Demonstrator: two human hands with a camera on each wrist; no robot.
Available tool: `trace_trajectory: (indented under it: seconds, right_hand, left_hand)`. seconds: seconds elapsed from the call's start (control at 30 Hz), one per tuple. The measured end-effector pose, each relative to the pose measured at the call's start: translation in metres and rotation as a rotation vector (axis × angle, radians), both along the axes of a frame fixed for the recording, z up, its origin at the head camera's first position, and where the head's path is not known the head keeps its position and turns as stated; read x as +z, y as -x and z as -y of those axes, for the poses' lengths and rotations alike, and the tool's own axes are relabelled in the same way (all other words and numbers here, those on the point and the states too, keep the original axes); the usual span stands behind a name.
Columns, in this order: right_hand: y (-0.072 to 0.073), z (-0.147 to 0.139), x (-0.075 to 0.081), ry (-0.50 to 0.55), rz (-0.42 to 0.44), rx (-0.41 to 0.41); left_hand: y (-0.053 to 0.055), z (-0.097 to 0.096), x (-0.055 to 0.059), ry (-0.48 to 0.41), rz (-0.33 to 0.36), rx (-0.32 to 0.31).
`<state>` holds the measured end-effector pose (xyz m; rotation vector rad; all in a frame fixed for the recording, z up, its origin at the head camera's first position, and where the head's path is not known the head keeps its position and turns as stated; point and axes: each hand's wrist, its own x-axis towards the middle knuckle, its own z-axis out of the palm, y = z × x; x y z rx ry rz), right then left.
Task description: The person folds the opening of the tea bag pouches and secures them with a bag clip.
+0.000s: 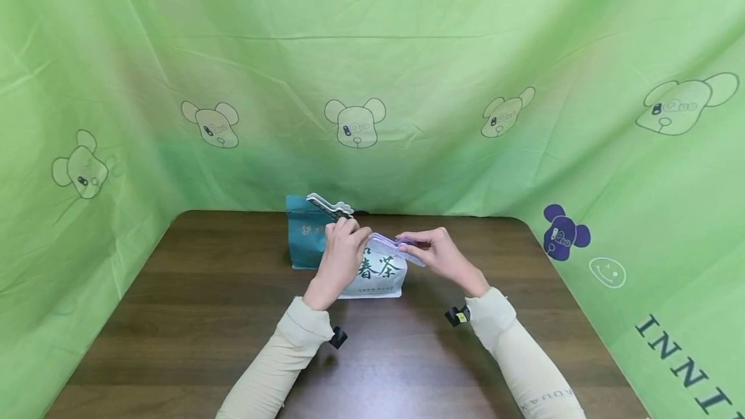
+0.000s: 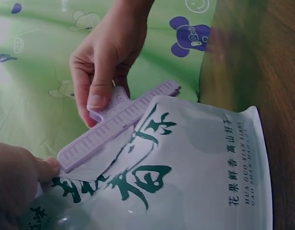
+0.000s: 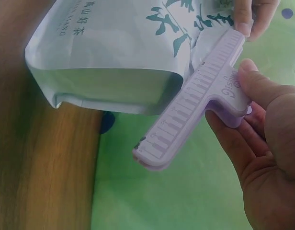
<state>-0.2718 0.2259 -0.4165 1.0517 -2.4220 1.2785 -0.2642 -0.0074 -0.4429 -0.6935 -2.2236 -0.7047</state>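
Observation:
A white tea bag (image 1: 375, 277) with green characters stands on the table, its top folded over. My left hand (image 1: 343, 254) pinches the folded top edge at its left part; in the left wrist view its fingertip (image 2: 51, 166) lies against one end of a lilac bag clip (image 2: 114, 125). The clip has a piano-key pattern and lies along the folded edge of the bag. Its handle is pinched between the thumb and fingers of my right hand (image 1: 442, 254). In the right wrist view the clip's near end (image 3: 154, 155) sticks out past the bag's side.
Behind my left hand stands a teal bag (image 1: 305, 247) with a black-and-white clip (image 1: 328, 205) across its top. The brown wooden table (image 1: 209, 315) ends at a green curtain (image 1: 279, 141) with printed bear heads at the back and sides.

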Motion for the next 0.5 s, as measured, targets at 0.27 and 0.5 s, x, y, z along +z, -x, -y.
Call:
trace_trajectory:
  seconds: [0.27,0.5]
  right_hand:
    - [0.0002,0.0034,0.0005,0.009,-0.016,-0.005]
    - [0.0020,0.0081,0.0017,0.016,-0.068,-0.015]
  left_hand:
    - [0.0016,0.0006,-0.0028,-0.027,-0.030,-0.023]
    - [0.0018,-0.0003,-0.0015,0.015,-0.029,0.016]
